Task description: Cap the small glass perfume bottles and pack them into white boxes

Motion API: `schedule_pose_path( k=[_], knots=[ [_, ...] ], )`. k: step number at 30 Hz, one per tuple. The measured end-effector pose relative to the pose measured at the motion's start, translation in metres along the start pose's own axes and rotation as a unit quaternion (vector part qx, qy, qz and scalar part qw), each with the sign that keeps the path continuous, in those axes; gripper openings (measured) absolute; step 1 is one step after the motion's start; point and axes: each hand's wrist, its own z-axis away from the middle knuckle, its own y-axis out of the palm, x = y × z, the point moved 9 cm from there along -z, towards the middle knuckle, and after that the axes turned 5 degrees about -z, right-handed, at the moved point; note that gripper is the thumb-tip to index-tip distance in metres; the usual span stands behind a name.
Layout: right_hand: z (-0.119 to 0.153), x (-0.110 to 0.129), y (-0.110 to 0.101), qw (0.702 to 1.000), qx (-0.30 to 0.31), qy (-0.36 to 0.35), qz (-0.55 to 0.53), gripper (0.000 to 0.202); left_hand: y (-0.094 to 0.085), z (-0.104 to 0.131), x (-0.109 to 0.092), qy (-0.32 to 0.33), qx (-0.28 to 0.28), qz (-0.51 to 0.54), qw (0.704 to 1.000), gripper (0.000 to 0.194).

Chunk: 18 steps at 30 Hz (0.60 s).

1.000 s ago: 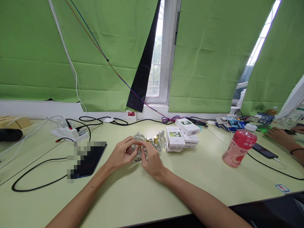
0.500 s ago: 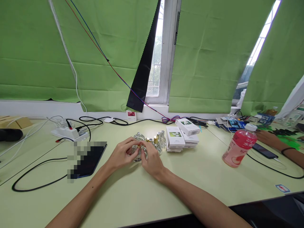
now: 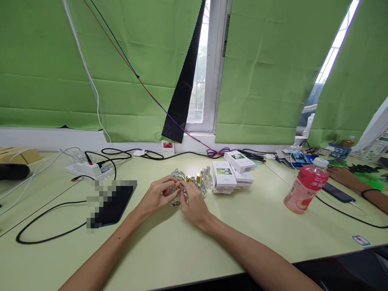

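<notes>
Handling notes, table (image 3: 145, 258)

White boxes (image 3: 224, 173) are lying stacked right of the glassware. Left hand (image 3: 157, 197) and right hand (image 3: 193, 202) are nearly meeting, fingertips close together, over a glass bottle (image 3: 175, 202) on the table; fingers are hiding the contact, so cannot tell whether either grip is clamped. Slim bottles (image 3: 208, 180) are standing just beyond the right hand. Judgement: bottle probably light, rigid, slippery, breakable; best held around its body.

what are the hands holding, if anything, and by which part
A clear glass bottle, apparently, near its top, between the left hand and right hand; fingers hide the exact grip.
</notes>
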Motion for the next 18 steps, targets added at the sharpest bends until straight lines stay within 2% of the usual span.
schedule_pose_path(
  k=[3,12,18],
  knots=[
    [0.0,0.0001,0.001,1.0,0.003,0.001,0.004,0.037,0.0007,0.0003,0.0014,-0.002,-0.003,0.003,1.0,0.026],
    [-0.0004,-0.0017,0.0031,1.0,0.009,0.003,0.016,0.033,0.0044,-0.0003,0.0018,0.001,-0.002,0.022,1.0,0.027],
    [-0.0017,0.0006,0.0017,1.0,0.01,0.004,0.016,0.033,0.0026,-0.0009,-0.0049,0.025,0.001,0.002,1.0,0.026]
  ],
)
